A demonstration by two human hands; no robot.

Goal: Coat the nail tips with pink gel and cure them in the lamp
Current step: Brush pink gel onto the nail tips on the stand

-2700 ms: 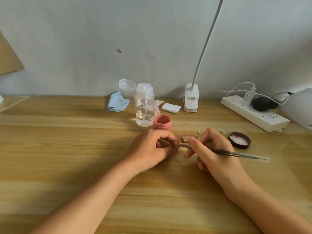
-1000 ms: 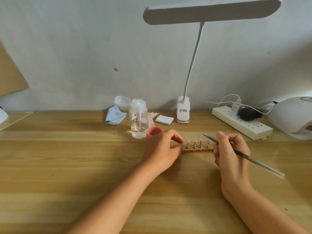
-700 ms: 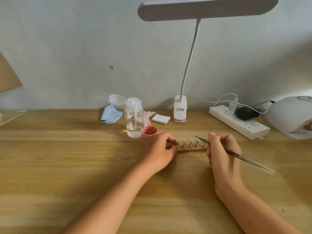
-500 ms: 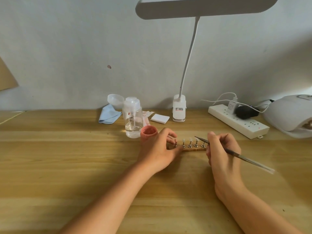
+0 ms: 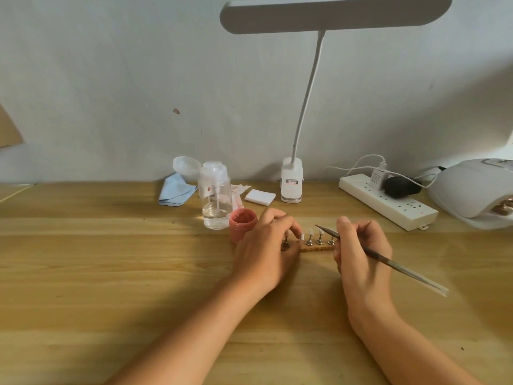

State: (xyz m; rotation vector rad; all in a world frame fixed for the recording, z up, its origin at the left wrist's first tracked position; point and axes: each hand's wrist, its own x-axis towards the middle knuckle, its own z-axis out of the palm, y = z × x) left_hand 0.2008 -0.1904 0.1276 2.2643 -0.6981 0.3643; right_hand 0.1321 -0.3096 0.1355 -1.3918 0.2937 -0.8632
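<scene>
An open jar of pink gel [image 5: 243, 223] stands on the desk just left of my left hand [image 5: 265, 254]. A narrow wooden strip [image 5: 319, 248] carries several small metal stands with clear nail tips [image 5: 315, 237]. My left hand pinches the leftmost stand [image 5: 286, 240], whose tip looks pink, at the strip's left end. My right hand [image 5: 361, 254] grips a thin brush [image 5: 388, 263] like a pen, its point hovering just above the right-hand tips. The white curing lamp [image 5: 477, 190] sits at the far right, its mouth facing the desk.
A clear pump bottle [image 5: 215, 200] stands behind the jar, with a blue cloth [image 5: 175, 190] and white pads [image 5: 259, 196] nearby. A clip-on desk lamp [image 5: 291, 182] arches overhead. A power strip [image 5: 388, 204] with plugs lies between the strip and the curing lamp.
The view tilted up from the close work, showing the desk lamp. My left hand's fingers closed on the leftmost stand. My right hand pulled the brush back to the strip's right end.
</scene>
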